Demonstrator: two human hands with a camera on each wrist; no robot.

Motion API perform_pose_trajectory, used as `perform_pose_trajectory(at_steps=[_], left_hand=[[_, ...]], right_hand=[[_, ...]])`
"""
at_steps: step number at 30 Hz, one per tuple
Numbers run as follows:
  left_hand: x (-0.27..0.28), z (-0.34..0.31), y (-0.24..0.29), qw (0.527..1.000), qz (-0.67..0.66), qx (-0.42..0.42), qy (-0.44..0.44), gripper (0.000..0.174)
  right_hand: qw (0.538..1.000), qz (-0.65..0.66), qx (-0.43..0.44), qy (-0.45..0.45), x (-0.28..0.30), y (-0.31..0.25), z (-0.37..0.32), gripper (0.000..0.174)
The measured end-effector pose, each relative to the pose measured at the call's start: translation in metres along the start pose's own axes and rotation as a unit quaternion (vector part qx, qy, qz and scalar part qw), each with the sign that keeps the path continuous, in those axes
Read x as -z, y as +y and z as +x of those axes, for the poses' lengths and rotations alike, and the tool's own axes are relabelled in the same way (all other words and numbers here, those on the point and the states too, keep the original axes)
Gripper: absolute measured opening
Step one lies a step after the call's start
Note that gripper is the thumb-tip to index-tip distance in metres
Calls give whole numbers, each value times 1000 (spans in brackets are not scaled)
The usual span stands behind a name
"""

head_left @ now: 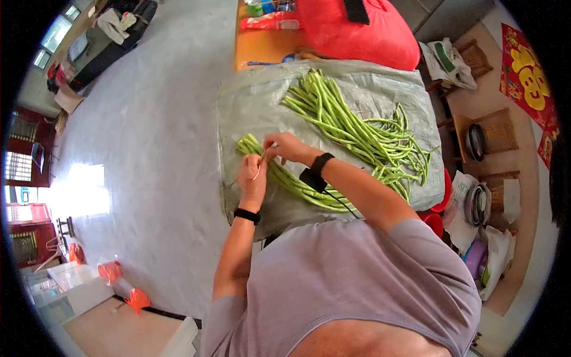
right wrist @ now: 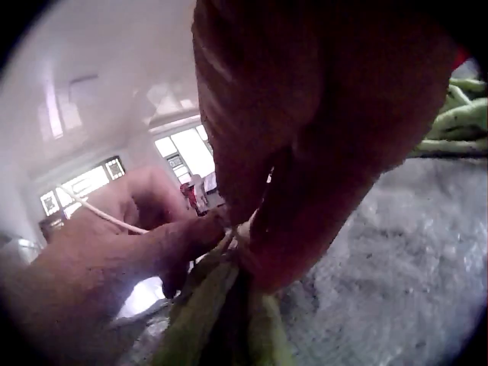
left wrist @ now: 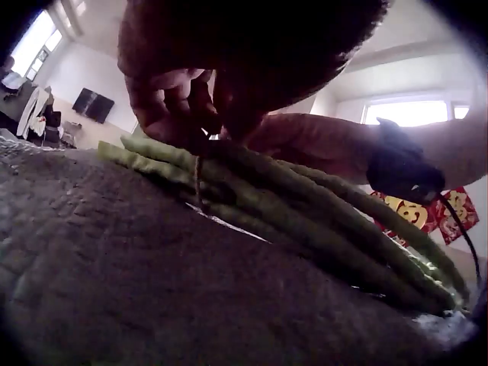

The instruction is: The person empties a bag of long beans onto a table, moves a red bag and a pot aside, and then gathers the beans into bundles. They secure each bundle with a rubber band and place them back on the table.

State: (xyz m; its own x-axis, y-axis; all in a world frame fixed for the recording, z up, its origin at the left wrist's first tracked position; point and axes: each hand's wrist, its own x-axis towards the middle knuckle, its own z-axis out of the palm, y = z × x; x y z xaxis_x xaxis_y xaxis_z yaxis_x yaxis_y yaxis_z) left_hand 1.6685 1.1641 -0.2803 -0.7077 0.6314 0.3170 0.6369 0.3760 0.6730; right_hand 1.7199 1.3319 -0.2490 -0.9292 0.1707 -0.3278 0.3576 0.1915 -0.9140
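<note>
A bundle of long green beans (head_left: 297,185) lies along the near side of a grey-green plastic sheet (head_left: 256,107). A thin string (left wrist: 198,183) goes round the bundle close to its left end. My left hand (head_left: 253,178) pinches the string just over the beans, and a pale length of string (right wrist: 107,219) trails across the back of its fingers. Right beside it, my right hand (head_left: 288,147) pinches the string too, thumb and fingertips meeting at the tie. Farther back on the sheet spreads a larger loose pile of long beans (head_left: 345,119).
Beyond the sheet, a big red bag (head_left: 363,30) and a red packet (head_left: 270,22) sit on an orange tabletop (head_left: 262,47). Wooden chairs with pans (head_left: 476,141) and bags stand along the right wall. Grey floor (head_left: 160,119) stretches to the left.
</note>
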Motion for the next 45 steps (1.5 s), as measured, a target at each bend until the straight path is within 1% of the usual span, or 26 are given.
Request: perform_pose_trajectory(at_steps=[1,4,5,8,9,12,15,18,19,20,21,22,24,25,27,28,29,32,33,35,36,38,39,42,43,45], left_hand=[[2,-3,-1,999,-35,26,-13,15],[-5,-11,-10,999,17,35,22,21],[-6,-12,-11,996,-70,60,17,29],[-11,-17,-9,968,-159,195,-16,34],[-11,-19,-12,968,-179,176,0,36],[-3,-19,-14,875,-275,392,-72,36],[6,-19,-6,831,-344,434,-53,30],[4,-27,-19,880,-228,416,18,21],[2,-30,-22,917,-95,377,86,21],[7,-28,-14,932,40,328,151,23],[13,-27,-6,944,108,274,149,25],[19,-25,2,946,181,220,152,28],[28,-24,16,975,194,109,27,33],[17,-28,11,986,146,74,-20,32],[-3,-30,11,982,15,177,-65,32],[-12,-28,12,969,-50,226,-87,32],[-13,-23,16,963,-43,248,-98,36],[-17,-13,14,918,-145,348,-119,38],[-14,-12,13,884,-256,373,-116,40],[-6,-8,13,780,-464,406,-105,43],[-5,-3,21,759,-488,425,-75,42],[-8,6,38,709,-534,460,-12,40],[-11,8,37,705,-546,452,-11,40],[-28,11,11,642,-587,493,-25,40],[-38,9,-4,614,-639,462,-35,39],[-35,14,3,571,-685,452,-18,38]], right_hand=[[1000,5,2,15,-2,-1,-3,15],[996,10,10,83,-13,5,-7,15],[995,-1,-1,96,-17,9,-6,12],[973,-30,25,228,-28,28,2,9],[972,0,21,233,-29,34,2,8],[938,-168,52,298,-32,45,12,9],[903,-267,55,333,-35,41,14,11],[931,-274,35,238,-20,41,8,12],[944,-251,20,212,-17,42,5,13],[956,-228,5,185,-13,38,1,14],[966,-205,-10,159,-12,36,-2,16],[961,-218,1,167,-15,43,-3,16],[952,-242,23,186,-25,53,-5,17],[951,-235,19,197,-29,57,-7,18],[950,-221,11,220,-39,46,-16,19],[953,-204,21,223,-40,47,-17,19],[955,-188,31,226,-40,47,-19,19],[967,-89,42,235,-46,43,-31,18],[969,-47,43,238,-48,35,-38,18],[961,-76,60,258,-50,17,-50,17],[957,-89,69,268,-51,8,-56,17],[939,-237,98,229,-51,-5,-64,16],[921,-309,112,208,-51,-9,-68,18],[933,-275,146,181,-48,-14,-79,24],[929,-245,177,215,-46,-9,-80,31],[911,-186,240,281,-38,3,-84,45]])
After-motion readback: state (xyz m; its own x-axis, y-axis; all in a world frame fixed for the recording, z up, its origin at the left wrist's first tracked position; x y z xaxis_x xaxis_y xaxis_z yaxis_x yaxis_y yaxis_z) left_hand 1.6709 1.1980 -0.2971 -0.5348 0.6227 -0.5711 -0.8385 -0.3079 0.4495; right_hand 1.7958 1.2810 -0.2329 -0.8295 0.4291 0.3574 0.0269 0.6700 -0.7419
